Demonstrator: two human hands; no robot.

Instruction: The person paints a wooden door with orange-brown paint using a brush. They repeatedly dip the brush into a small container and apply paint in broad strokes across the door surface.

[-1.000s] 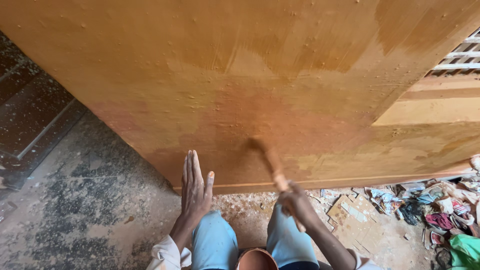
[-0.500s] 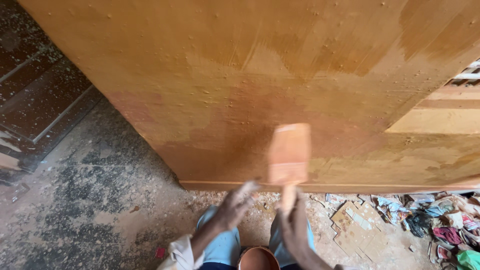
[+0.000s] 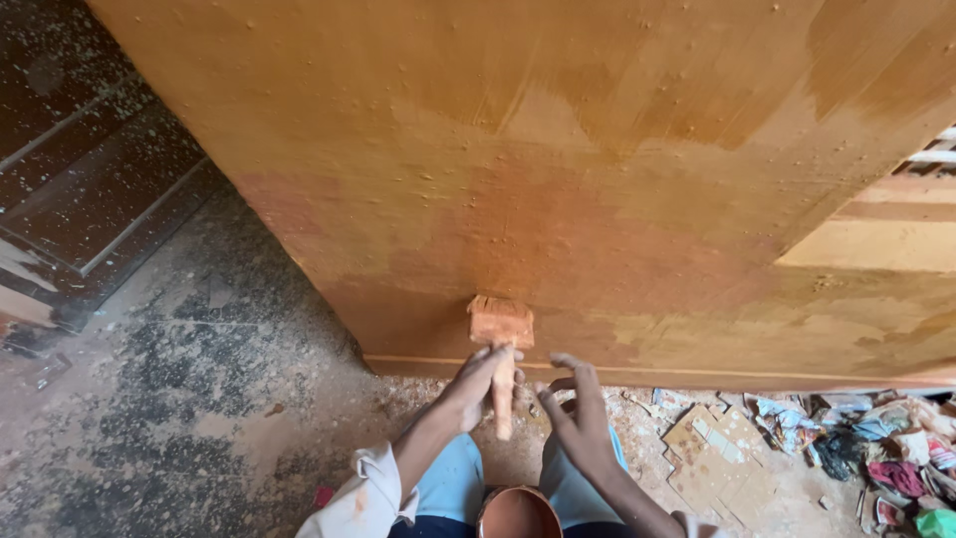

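So the brush (image 3: 501, 324) is sitting right at the bottom of the big wooden panel (image 3: 558, 149) now, bristles pressed against the wood just above the pale strip along the panel's lower edge. Half a second ago it was riding higher up the panel, in the middle of that darker reddish patch, so it's been pulled down to the very bottom of the stroke.

The bigger change is the hands. A second ago the left hand (image 3: 476, 384) was lying flat and open below the panel while the right one was doing the brushing. Now the left hand is wrapping its fingers around the brush handle just below the panel's edge, and the right hand (image 3: 578, 413) is hanging beside it with fingers loose and spread, not gripping anything. I'm reading that as the brush getting passed from right to left, though that's my guess from how they're sitting.

The darker wet-looking stain is covering the lower middle of the panel, lighter yellowish wood is showing above it and off to the right. A small round orange-brown pot (image 3: 518, 513) is sitting below the panel, between the person's knees in light blue trousers. Dusty concrete floor (image 3: 199, 399) is spreading out left of the panel, and a heap of scraps and rags (image 3: 856, 448) is lying under the panel's right end
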